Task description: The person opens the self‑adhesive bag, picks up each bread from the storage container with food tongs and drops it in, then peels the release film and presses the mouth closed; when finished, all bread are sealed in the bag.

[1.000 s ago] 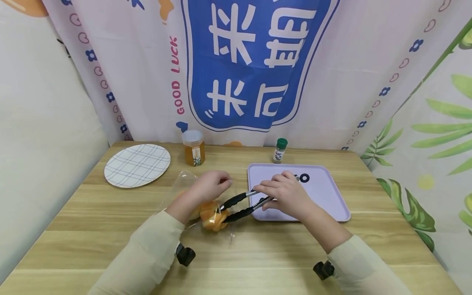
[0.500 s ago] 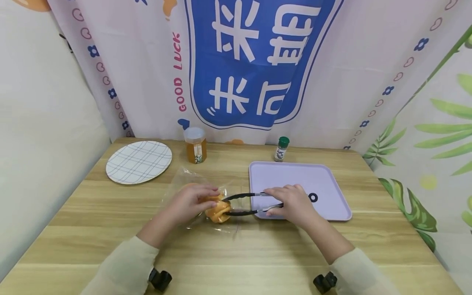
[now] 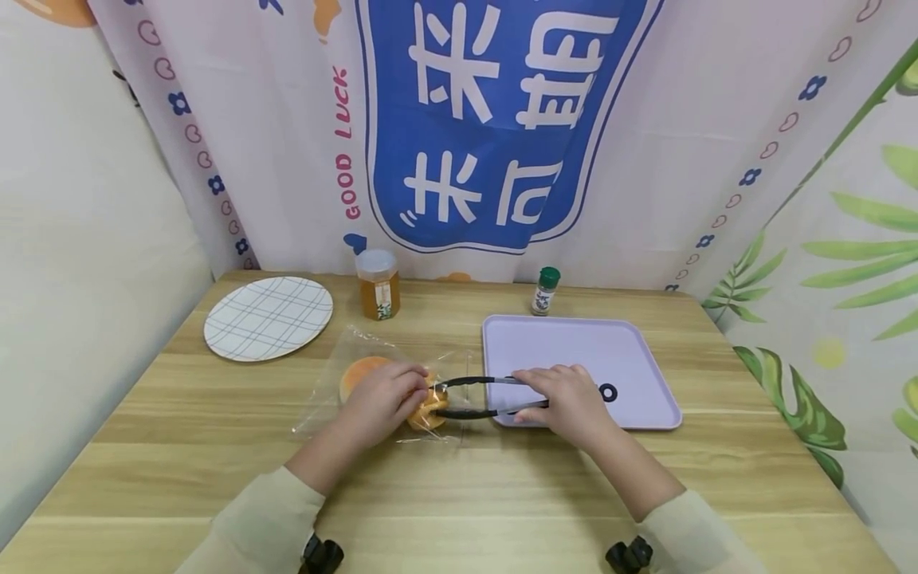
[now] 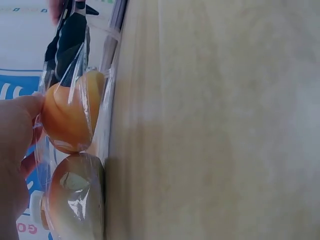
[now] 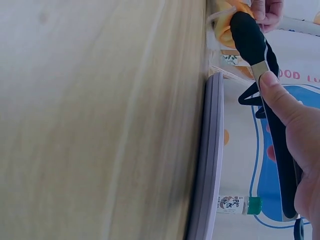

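A clear plastic bag (image 3: 324,395) lies on the table with a round bun (image 3: 362,371) and a folded orange-brown bread roll (image 3: 429,416) inside. My left hand (image 3: 380,405) pinches the bag's film beside the roll, thumb and fingers together. Black-and-silver tongs (image 3: 469,414) reach into the bag's right end, their black tips on either side of the roll. Around the tongs' arms, my right hand (image 3: 570,402) grips from above, over the lilac tray. In the left wrist view the roll (image 4: 70,120) sits against the tong heads, above the bun (image 4: 77,200).
The lilac tray (image 3: 610,347) lies flat to the right of the bag. Behind stand an amber jar (image 3: 378,293) with a whitish lid and a small green-capped shaker (image 3: 546,292). A white checked plate (image 3: 268,319) sits at the back left. A printed cloth hangs behind the table.
My left hand came back from over the bag to the roll's near left side, and its fingers have closed on the film. The tongs turned closer to level as my right hand shifted slightly nearer and right.
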`<state>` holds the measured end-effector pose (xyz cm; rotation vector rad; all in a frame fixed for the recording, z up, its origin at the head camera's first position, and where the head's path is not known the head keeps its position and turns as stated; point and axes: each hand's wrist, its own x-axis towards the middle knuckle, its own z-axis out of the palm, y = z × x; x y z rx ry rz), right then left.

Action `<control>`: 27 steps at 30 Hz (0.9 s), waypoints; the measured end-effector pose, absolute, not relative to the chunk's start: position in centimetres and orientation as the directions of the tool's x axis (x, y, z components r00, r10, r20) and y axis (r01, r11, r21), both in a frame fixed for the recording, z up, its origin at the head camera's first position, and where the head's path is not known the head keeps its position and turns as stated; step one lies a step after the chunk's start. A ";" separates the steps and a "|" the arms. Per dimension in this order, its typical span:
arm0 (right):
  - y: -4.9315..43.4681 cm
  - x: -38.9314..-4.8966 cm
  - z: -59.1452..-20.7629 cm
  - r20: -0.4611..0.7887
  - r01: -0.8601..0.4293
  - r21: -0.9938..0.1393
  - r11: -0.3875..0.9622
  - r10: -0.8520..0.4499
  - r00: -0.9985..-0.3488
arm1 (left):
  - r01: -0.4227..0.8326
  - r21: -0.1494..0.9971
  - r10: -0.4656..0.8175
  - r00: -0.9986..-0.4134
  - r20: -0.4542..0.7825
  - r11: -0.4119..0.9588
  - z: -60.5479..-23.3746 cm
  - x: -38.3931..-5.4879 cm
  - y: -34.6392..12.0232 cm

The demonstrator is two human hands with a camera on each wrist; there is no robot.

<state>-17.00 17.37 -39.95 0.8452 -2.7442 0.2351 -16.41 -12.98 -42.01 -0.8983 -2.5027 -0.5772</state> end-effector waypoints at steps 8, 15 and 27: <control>17.5 -17.1 -40.0 0.313 -0.582 -0.091 0.808 -0.532 -0.787 | 0.586 0.401 0.372 -0.786 0.494 0.704 -41.7 -16.5 -12.7; 17.5 -17.1 -39.9 0.332 -0.601 -0.069 0.796 -0.550 -0.767 | 0.581 0.387 0.372 -0.787 0.493 0.716 -41.4 -17.0 -12.1; 17.2 -17.1 -39.9 0.281 -0.578 -0.116 0.808 -0.532 -0.799 | 0.489 0.547 0.201 -0.841 0.502 0.679 -41.2 -16.9 -11.9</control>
